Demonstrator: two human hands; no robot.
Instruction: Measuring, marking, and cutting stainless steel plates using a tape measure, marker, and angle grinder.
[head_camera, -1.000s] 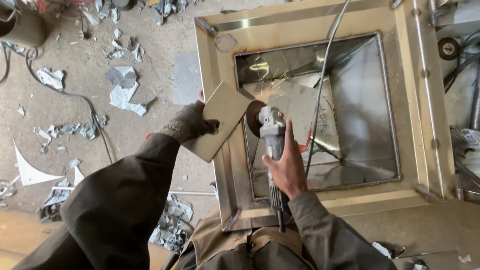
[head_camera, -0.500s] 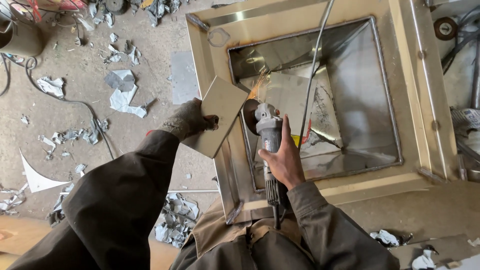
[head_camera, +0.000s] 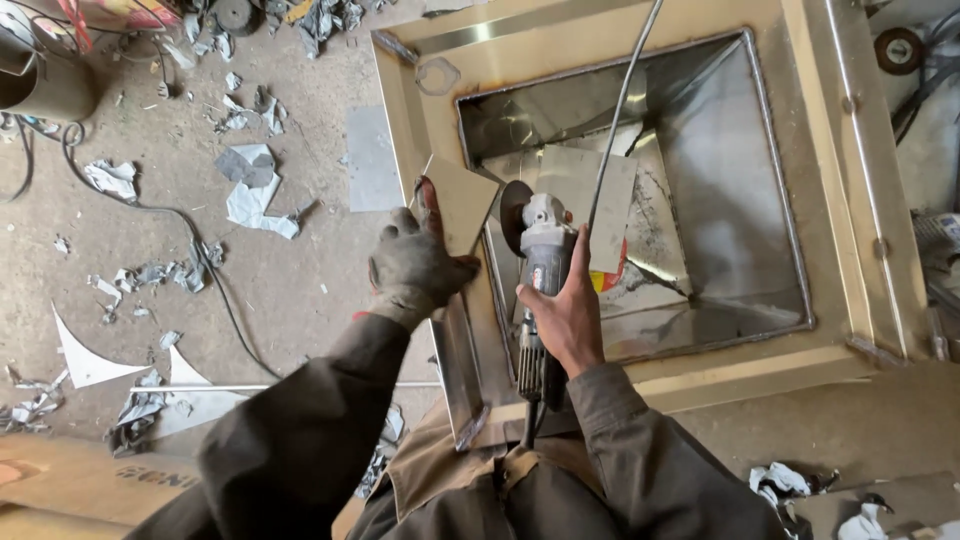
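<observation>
My left hand (head_camera: 415, 265), in a dirty grey glove, grips a flat square metal plate (head_camera: 462, 200) and holds it over the left rim of a large square steel funnel frame (head_camera: 800, 190). My right hand (head_camera: 570, 315), bare, is closed around the body of an angle grinder (head_camera: 540, 255). Its disc (head_camera: 515, 215) sits just right of the plate's edge, inside the funnel opening. No sparks are visible. The grinder's cable runs down toward my body.
A thin metal rod (head_camera: 620, 110) leans across the funnel opening. Scraps of sheet metal and paper (head_camera: 250, 195) litter the concrete floor at left. A black cable (head_camera: 215, 280) snakes over the floor. A metal pipe (head_camera: 45, 85) lies at the top left.
My view has shifted, so the frame sits further right. The sparks seen at the disc earlier have stopped. My left hand has tilted the plate more upright beside the disc.
</observation>
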